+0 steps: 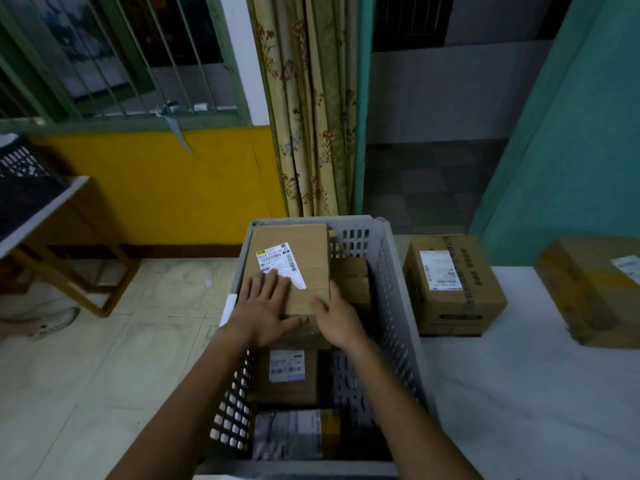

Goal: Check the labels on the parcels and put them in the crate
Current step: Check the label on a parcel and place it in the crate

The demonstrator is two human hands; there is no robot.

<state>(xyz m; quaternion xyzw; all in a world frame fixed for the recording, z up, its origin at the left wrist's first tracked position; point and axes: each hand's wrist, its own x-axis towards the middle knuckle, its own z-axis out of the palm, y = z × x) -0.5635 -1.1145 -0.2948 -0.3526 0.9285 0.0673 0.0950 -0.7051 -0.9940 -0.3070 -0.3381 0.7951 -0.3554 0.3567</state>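
Head view. Left hand (266, 306) lies flat, palm down, fingers spread, on the near part of the top face of a long cardboard parcel (294, 268); fingertips overlap the near edge of its white shipping label (280, 263). No grasp: hand open, pressing only. Right hand (337, 322) sits at the parcel's near right corner, thumb on the top face, fingers curled down the right side out of sight; whether they pinch the box I cannot tell.

Parcel: long axis runs away from the person, near end under the hands, far end close to the far wall of the grey perforated crate (394, 306). Label faces up, skewed, barcodes legible. It sits in the crate's far left part, on top of other contents.

Just to its right, lower down, a smaller brown box (351, 282). Nearer the person, below the hands, another labelled box (287, 375), then a dark packet with a label (287, 434) by the near wall.

Outside the crate, to the right on a white table (519, 410): a taped carton (453, 285), label up, and a second carton (595, 292) at the frame edge, blurred.
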